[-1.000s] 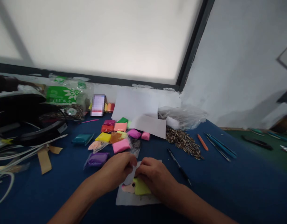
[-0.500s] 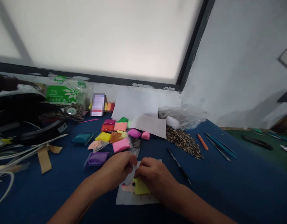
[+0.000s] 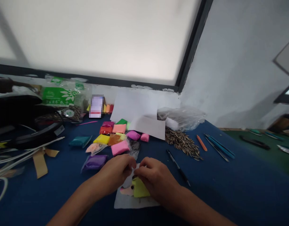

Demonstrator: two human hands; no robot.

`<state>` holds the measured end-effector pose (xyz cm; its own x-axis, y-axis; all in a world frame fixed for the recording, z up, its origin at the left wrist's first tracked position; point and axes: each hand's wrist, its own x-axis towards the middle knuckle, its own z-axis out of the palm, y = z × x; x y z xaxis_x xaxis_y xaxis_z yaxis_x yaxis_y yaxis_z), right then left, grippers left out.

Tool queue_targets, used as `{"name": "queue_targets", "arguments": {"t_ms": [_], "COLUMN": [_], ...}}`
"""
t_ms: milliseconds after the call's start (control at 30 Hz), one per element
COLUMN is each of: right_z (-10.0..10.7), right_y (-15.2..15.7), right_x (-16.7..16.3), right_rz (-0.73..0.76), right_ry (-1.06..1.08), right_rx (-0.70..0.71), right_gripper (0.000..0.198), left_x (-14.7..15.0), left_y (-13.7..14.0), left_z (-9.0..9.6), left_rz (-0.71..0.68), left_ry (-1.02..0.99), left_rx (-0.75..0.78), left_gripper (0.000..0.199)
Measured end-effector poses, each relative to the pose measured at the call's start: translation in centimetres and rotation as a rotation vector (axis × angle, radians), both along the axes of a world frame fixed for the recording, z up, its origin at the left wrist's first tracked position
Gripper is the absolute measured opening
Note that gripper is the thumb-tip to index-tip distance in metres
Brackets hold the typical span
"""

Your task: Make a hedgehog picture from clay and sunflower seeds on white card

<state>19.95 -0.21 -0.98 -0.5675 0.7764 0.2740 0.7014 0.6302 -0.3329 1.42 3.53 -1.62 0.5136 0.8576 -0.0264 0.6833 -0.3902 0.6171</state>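
A flat clay figure lies on a sheet of white paper [image 3: 122, 203]: a yellow-green clay body [image 3: 140, 188], a pale pink snout [image 3: 127, 191] with a brighter pink tip, and a dark round eye. A small dark piece shows at the body's upper edge. My right hand [image 3: 156, 177] rests over the body's right side, thumb and fingers pinched near that upper edge. Close by on the left, my left hand [image 3: 120, 171] is curled with its fingertips together above the paper. Whatever either pinch holds is too small or hidden to name.
Bagged coloured clay, including a purple packet [image 3: 94, 163] and a pink one [image 3: 120, 147], lies beyond my hands. A pen [image 3: 178, 168], a heap of sunflower seeds [image 3: 182, 142], an orange tool [image 3: 201, 142] and tweezers [image 3: 219, 147] are rightward. White cables [image 3: 24, 153] lie left.
The view has shifted slightly. My right fingers have lifted a little from the clay's upper edge, with the fingertips drawn closer to my left hand. The clay figure stays on the paper.
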Motion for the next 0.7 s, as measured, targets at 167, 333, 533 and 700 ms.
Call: {"name": "queue_targets", "arguments": {"t_ms": [167, 333, 533, 700], "right_z": [0.8, 0.6, 0.4, 0.3], "right_y": [0.3, 0.4, 0.5, 1.3], "right_x": [1.5, 1.7, 0.3, -0.7], "right_rz": [-0.077, -0.061, -0.083, -0.085], "right_ry": [0.145, 0.199, 0.077, -0.019], "right_rx": [-0.037, -0.076, -0.1, -0.166], "right_gripper": [0.021, 0.017, 0.016, 0.01], "left_x": [0.0, -0.2, -0.3, -0.4], "left_y": [0.1, 0.2, 0.3, 0.5], "left_z": [-0.1, -0.4, -0.1, -0.3], "left_rz": [-0.014, -0.016, -0.035, -0.006], "left_ry": [0.009, 0.0, -0.03, -0.074], "left_rx": [0.007, 0.011, -0.027, -0.094], "left_gripper": [0.027, 0.025, 0.02, 0.015]}}
